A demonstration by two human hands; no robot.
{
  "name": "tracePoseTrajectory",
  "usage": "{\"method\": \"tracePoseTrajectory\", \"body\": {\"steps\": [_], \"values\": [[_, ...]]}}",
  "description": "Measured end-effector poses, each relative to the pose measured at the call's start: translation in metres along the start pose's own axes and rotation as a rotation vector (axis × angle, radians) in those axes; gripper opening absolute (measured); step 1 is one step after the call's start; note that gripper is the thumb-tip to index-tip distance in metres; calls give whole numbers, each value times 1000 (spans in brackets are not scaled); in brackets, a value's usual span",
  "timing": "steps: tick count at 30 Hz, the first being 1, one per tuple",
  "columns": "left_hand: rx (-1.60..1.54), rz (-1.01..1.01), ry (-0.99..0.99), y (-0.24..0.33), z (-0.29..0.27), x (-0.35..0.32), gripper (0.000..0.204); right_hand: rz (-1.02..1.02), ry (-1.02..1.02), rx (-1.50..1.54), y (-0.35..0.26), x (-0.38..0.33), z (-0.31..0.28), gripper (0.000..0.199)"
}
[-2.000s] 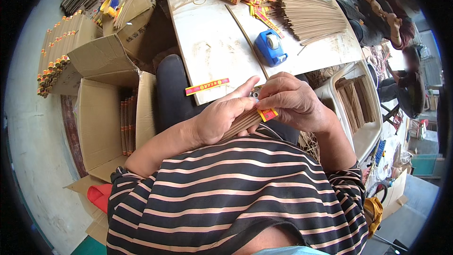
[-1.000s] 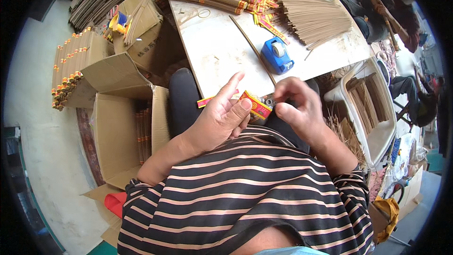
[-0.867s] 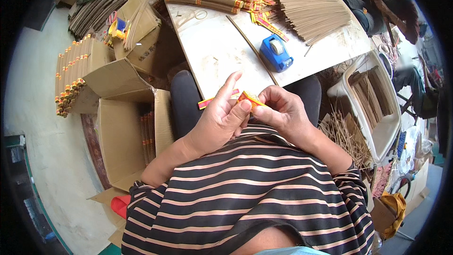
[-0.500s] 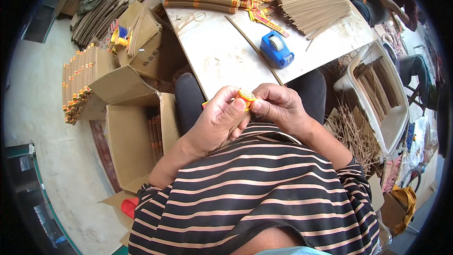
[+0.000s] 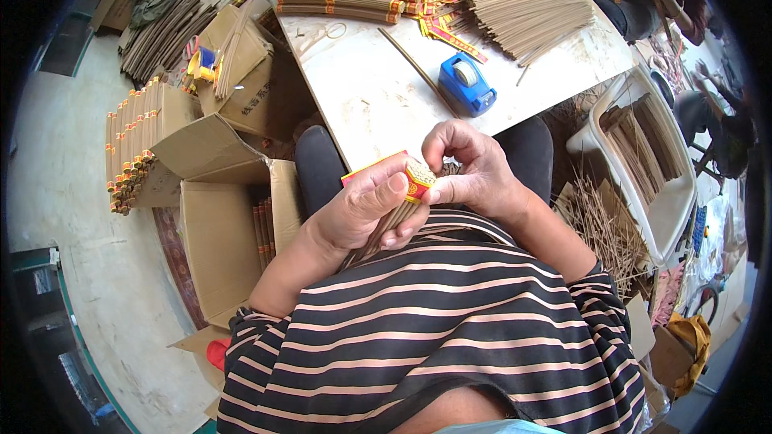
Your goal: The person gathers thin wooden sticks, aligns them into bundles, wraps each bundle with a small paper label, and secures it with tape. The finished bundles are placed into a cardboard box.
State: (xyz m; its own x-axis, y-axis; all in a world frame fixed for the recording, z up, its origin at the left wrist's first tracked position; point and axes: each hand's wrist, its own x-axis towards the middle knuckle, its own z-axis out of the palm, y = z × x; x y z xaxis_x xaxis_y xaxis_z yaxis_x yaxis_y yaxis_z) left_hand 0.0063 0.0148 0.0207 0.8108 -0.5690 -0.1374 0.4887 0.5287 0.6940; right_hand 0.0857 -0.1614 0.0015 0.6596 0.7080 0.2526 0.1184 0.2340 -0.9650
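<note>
My left hand [image 5: 358, 213] is wrapped round a bundle of thin brown incense sticks [image 5: 386, 225], with its thumb along the top. A red and yellow paper label [image 5: 416, 186] goes round the bundle near its end, where the pale stick ends show. Part of the label sticks out flat behind the left fingers. My right hand [image 5: 482, 177] is at the bundle's end with its fingers curled. The right thumb presses on the label's edge; the forefinger is bent just above it. The fingers partly hide what they grip.
On the white table [image 5: 362, 104] are a blue tape dispenser [image 5: 468, 84], a long thin stick [image 5: 418, 68], stacked labelled bundles [image 5: 346, 0] and loose incense sticks [image 5: 523, 12]. An open cardboard box [image 5: 213, 241] stands at left. A white tub [image 5: 667, 233] with sticks is at right.
The left hand has tilted the bundle, so more of the label and sticks shows. The right forefinger has lifted and curled away from the thumb, which remains at the label.
</note>
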Motion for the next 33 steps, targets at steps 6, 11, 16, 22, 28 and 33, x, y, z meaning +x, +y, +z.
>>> {"method": "tracePoseTrajectory", "body": {"steps": [6,11,16,22,28,33], "values": [[-148,-37,-67,-2,0,5,44,-187,-64,-132,-7,1,-1,35],[123,179,188,-7,5,9,39,-172,92,-286,-12,-3,3,32],[645,242,236,0,13,0,44,-252,114,-423,-18,-3,2,32],[604,79,122,10,13,-4,43,-384,75,-538,-23,-5,4,38],[396,-63,140,11,21,-2,38,-383,80,-536,-19,-8,-1,42],[393,-79,277,3,21,4,34,-198,98,-356,-12,-9,-12,35]]}}
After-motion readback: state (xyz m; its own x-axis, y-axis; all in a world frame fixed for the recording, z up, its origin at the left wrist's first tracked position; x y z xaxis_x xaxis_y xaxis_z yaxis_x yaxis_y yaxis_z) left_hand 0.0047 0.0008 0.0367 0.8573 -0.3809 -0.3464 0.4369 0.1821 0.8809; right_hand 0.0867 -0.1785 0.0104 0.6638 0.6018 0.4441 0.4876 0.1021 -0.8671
